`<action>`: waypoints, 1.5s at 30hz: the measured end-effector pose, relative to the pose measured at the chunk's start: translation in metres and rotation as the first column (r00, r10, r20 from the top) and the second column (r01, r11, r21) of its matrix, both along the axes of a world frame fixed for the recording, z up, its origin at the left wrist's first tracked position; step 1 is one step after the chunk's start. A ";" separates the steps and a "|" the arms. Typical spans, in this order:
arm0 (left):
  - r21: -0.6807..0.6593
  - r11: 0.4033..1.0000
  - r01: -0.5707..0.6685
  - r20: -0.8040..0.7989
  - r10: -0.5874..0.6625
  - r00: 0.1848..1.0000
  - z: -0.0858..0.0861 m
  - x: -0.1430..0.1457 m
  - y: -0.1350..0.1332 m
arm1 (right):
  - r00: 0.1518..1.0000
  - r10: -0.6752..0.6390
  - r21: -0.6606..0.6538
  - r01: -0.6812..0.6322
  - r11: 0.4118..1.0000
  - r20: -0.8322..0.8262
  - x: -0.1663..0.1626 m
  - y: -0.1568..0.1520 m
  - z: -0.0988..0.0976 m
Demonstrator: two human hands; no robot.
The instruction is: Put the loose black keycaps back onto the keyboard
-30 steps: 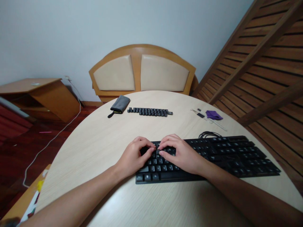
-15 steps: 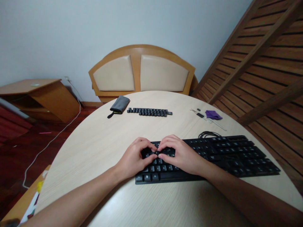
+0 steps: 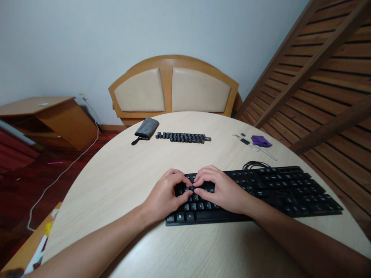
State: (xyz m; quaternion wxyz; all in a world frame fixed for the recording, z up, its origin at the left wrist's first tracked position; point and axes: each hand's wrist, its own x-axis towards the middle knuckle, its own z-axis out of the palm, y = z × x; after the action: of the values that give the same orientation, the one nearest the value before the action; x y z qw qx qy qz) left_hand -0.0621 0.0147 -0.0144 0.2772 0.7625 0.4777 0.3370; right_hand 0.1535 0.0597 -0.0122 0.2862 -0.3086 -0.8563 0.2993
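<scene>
A black keyboard (image 3: 232,216) lies on the round table, with several keycaps off its left part. Over that part, my left hand (image 3: 168,193) and my right hand (image 3: 222,191) meet fingertip to fingertip. Thumb and index finger of each hand close from opposite sides around one small black keycap (image 3: 191,188), which still sits among the keys. The fingertips partly cover it, so how firmly it is seated cannot be seen. Farther back, loose black keycaps (image 3: 185,137) stand in rows.
A grey pouch (image 3: 147,128) with a black loop lies left of the loose keycaps. At the right are a purple cloth (image 3: 261,141) and thin tools (image 3: 246,141). The keyboard's coiled cable (image 3: 255,164) rests behind it on the pale table (image 3: 116,173).
Both hands stay at the same keycap. My left hand has shifted very slightly; the other things have not moved.
</scene>
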 end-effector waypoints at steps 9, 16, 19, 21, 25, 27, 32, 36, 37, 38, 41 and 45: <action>0.010 1.000 0.015 -0.022 -0.015 1.000 0.000 0.001 -0.001 | 1.000 -0.011 0.035 0.011 0.999 0.012 0.000 -0.002 0.000; 0.036 0.996 0.080 -0.032 -0.079 0.996 0.000 -0.001 0.000 | 1.000 -0.003 0.044 0.003 0.999 0.008 0.000 -0.003 0.001; 0.046 0.995 0.084 -0.043 -0.082 0.996 -0.001 -0.001 0.000 | 1.000 -0.005 0.044 0.004 0.999 0.013 -0.001 -0.004 0.002; 0.050 0.995 0.087 -0.057 -0.084 0.995 -0.001 -0.001 0.000 | 1.000 -0.015 0.041 0.014 0.999 0.023 -0.002 -0.004 0.003; 0.059 0.995 0.083 -0.085 -0.078 0.993 0.001 0.000 -0.001 | 0.998 -0.033 0.055 0.030 0.998 0.057 -0.003 -0.006 0.004; 0.068 0.994 0.081 -0.099 -0.074 0.992 0.003 0.001 -0.001 | 0.997 -0.032 0.069 0.026 0.997 0.077 -0.003 -0.006 0.005; 0.118 0.986 0.116 -0.187 -0.093 0.978 0.008 0.002 -0.002 | 0.994 -0.009 0.100 -0.002 0.995 0.108 0.000 -0.006 0.006; 0.151 0.982 0.113 -0.276 -0.067 0.959 0.010 0.004 -0.004 | 0.992 0.003 0.102 -0.016 0.995 0.126 0.000 -0.006 0.008; 0.156 0.982 0.105 -0.293 -0.055 0.955 0.010 0.004 -0.004 | 0.991 0.000 0.109 -0.014 0.994 0.131 0.000 -0.006 0.007; 0.158 0.982 0.102 -0.303 -0.050 0.952 0.010 0.005 -0.005 | 0.991 -0.006 0.120 -0.011 0.993 0.137 0.000 -0.006 0.007; 0.152 0.981 0.121 -0.298 -0.072 0.952 0.009 0.005 -0.005 | 0.987 -0.017 0.154 -0.008 0.988 0.161 -0.002 -0.005 0.003; 0.151 0.979 0.138 -0.262 -0.095 0.960 0.008 0.002 -0.002 | 0.983 0.007 0.168 -0.038 0.985 0.184 -0.002 -0.004 0.004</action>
State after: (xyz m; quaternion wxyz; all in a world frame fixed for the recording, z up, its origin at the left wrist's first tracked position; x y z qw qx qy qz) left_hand -0.0600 0.0125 -0.0068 0.1681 0.8467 0.4335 0.2588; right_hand 0.1514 0.0555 -0.0084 0.2283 -0.2996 -0.9048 0.1986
